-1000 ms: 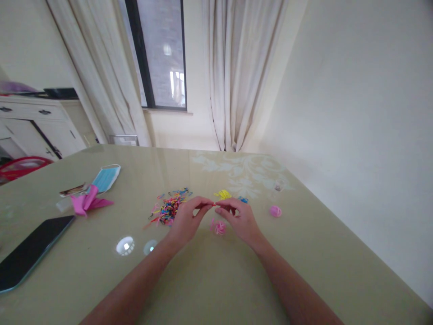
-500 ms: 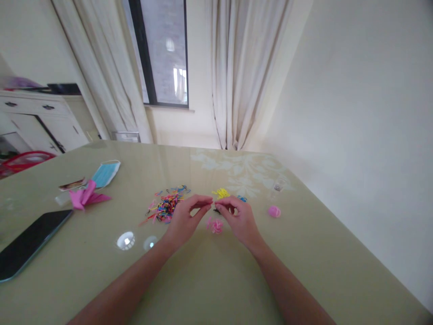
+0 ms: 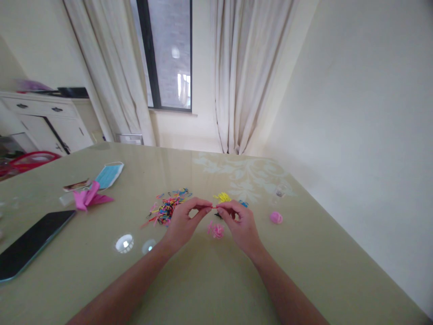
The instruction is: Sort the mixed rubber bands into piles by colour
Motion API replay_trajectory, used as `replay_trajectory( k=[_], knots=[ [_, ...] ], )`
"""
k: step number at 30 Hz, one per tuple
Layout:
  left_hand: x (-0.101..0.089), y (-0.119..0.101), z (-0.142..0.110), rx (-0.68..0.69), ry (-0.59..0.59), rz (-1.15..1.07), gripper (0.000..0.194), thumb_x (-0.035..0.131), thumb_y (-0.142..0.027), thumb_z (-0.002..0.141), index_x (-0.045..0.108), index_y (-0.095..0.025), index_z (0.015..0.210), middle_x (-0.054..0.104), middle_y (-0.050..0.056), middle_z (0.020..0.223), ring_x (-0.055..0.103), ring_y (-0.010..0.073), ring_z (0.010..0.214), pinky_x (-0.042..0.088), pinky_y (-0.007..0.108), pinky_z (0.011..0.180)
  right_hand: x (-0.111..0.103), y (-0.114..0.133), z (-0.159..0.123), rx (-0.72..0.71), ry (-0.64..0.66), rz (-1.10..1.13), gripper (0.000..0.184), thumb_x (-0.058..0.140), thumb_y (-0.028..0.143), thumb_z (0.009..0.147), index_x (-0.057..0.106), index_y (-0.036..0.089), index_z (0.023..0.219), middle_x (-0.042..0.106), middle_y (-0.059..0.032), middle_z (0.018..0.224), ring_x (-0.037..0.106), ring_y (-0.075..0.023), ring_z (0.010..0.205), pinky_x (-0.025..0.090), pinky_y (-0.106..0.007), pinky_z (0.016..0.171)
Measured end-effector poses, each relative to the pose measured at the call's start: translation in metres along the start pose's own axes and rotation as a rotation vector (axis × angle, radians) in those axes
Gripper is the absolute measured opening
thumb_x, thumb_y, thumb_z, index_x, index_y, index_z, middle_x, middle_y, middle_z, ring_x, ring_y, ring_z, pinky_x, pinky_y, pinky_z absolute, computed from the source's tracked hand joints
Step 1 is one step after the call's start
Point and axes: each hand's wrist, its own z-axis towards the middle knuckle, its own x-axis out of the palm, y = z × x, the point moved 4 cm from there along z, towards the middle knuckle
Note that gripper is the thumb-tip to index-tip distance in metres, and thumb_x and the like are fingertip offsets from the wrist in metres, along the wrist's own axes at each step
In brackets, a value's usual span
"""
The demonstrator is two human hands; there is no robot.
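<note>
My left hand [image 3: 184, 220] and my right hand [image 3: 239, 222] meet above the glass-topped table [image 3: 209, 280], both pinching a small red rubber band [image 3: 214, 207] stretched between their fingertips. A heap of colourful rubber bands [image 3: 167, 207] lies just left of my left hand. A small pink cluster of bands [image 3: 216, 231] lies on the table between my hands. Beyond my fingers lie a little yellow pile [image 3: 222, 197] and a few blue bands [image 3: 243, 203]. A pink band ball [image 3: 276, 218] rests to the right of my right hand.
A dark tablet [image 3: 32, 243] lies at the left edge. Behind it are a pink folded paper piece [image 3: 88, 199], a blue face mask [image 3: 109, 174] and a small card [image 3: 75, 185]. A tiny clear cup [image 3: 280, 192] stands at the far right. A wall runs along the table's right side.
My hands have kept their pinch on the red band and barely shifted. The head camera has turned slightly, so the scene sits a little further right.
</note>
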Motion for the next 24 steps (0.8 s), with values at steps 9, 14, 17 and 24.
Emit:
replay_trajectory(
  k=[9,14,17,24],
  knots=[
    [-0.0004,0.0030,0.0031,-0.033,0.028,-0.103,0.020,0.083,-0.042,0.089,0.083,-0.022,0.093,0.083,0.004,0.087,0.077,0.0173,0.078,0.063,0.027,0.076,-0.0005,-0.0010,-0.0010,-0.054,-0.014,0.003,0.016,0.071,0.031,0.097,0.083,0.022,0.094,0.075,-0.0031,0.079,0.058,-0.0158,0.066,0.044,-0.028,0.062],
    [0.0028,0.0045,0.0024,-0.053,0.064,-0.107,0.016,0.083,-0.038,0.088,0.083,-0.022,0.092,0.081,0.003,0.083,0.074,0.0156,0.074,0.060,0.025,0.071,-0.0012,-0.0001,-0.0017,-0.057,0.000,0.006,0.014,0.071,0.029,0.097,0.083,0.022,0.095,0.074,-0.0022,0.078,0.059,-0.0158,0.067,0.044,-0.028,0.063],
    [0.0033,0.0050,0.0031,-0.058,0.075,-0.111,0.014,0.081,-0.036,0.090,0.083,-0.022,0.092,0.081,0.002,0.083,0.074,0.0152,0.074,0.058,0.025,0.072,-0.0017,0.0012,-0.0016,-0.063,0.003,0.014,0.014,0.071,0.028,0.098,0.083,0.023,0.095,0.075,-0.0022,0.079,0.059,-0.0158,0.067,0.045,-0.028,0.063],
    [0.0018,0.0048,0.0042,-0.056,0.088,-0.135,0.014,0.079,-0.035,0.091,0.083,-0.022,0.088,0.079,0.003,0.081,0.071,0.0152,0.073,0.056,0.025,0.071,-0.0007,0.0017,-0.0015,-0.069,0.010,0.030,0.015,0.070,0.029,0.099,0.083,0.023,0.097,0.076,-0.0029,0.081,0.061,-0.0163,0.069,0.046,-0.028,0.064]
  ],
)
